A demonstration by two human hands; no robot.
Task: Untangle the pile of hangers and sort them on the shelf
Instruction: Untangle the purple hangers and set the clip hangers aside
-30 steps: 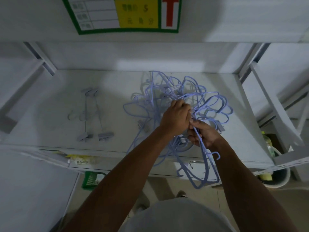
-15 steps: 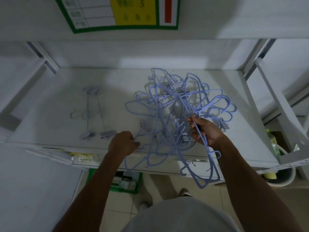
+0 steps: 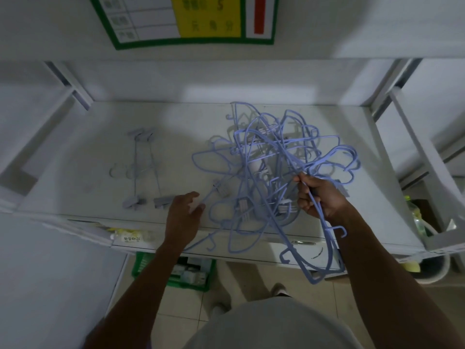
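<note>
We count two hands, one pile of blue hangers (image 3: 271,157) and two grey clip hangers (image 3: 144,170). The blue ones are too knotted for us to number, though a few white clip pieces show among them. The two grey clip hangers lie side by side on the left part of the shelf (image 3: 95,152), rods running front to back, a clip at each end and hooks pointing left. The pile sits on the right half of the shelf, well apart from the grey pair, and its front loops spill over the shelf's front edge. Our right hand (image 3: 320,195) is at the pile's right front side, fingers curled round a few blue strands that run through the fist and hang down past the edge beside the forearm. Our left hand (image 3: 182,215) is at the pile's left front side, between the pile and the grey pair, fingers loosely spread and holding nothing. Its fingertips are just beside a thin rod sticking out of the tangle, and we cannot tell whether they touch it. The shelf is a pale flat board in a white rack, dimly lit. A green-bordered sign (image 3: 181,21) with a yellow panel and a red mark is fixed to the level above. Below the shelf a green crate (image 3: 201,287) stands on the tiled floor (image 3: 181,321), and a pale bucket (image 3: 435,273) stands at the right.
</note>
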